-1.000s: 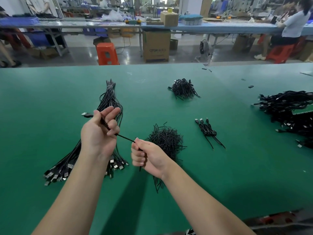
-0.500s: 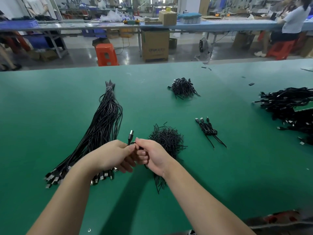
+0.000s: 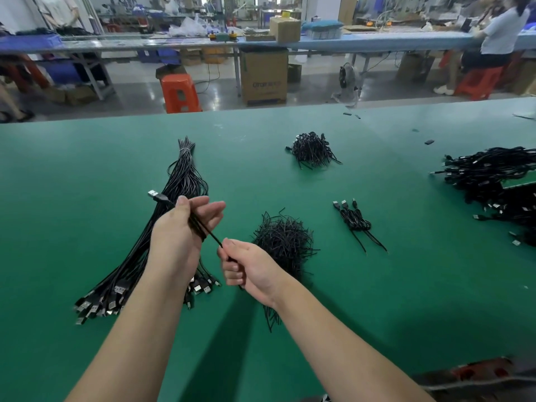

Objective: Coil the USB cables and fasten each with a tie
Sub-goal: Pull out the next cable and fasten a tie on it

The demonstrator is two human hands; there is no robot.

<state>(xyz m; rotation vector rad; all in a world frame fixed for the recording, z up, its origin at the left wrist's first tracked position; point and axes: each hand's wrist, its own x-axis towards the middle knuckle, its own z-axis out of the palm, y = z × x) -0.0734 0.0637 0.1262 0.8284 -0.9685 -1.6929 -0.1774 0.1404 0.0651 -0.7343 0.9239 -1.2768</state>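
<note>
My left hand (image 3: 179, 239) holds a black USB cable (image 3: 200, 224) wound around its fingers, with the silver plug (image 3: 153, 195) sticking out up and to the left. My right hand (image 3: 249, 268) grips the same cable lower down, and a short stretch runs taut between the two hands. A long bundle of straight black USB cables (image 3: 179, 181) lies under my left hand, plugs toward me. A heap of black ties (image 3: 282, 242) sits just beyond my right hand.
A second heap of black ties (image 3: 311, 149) lies farther back. A small tied cable bundle (image 3: 355, 221) rests to the right. A large pile of cables (image 3: 493, 181) covers the right edge of the green table (image 3: 87, 169). Stools, boxes and a seated person are beyond.
My hands were together half a second ago. Now my left hand has risen and moved left with more cable wound on its fingers, and the cable is stretched between the hands again.
</note>
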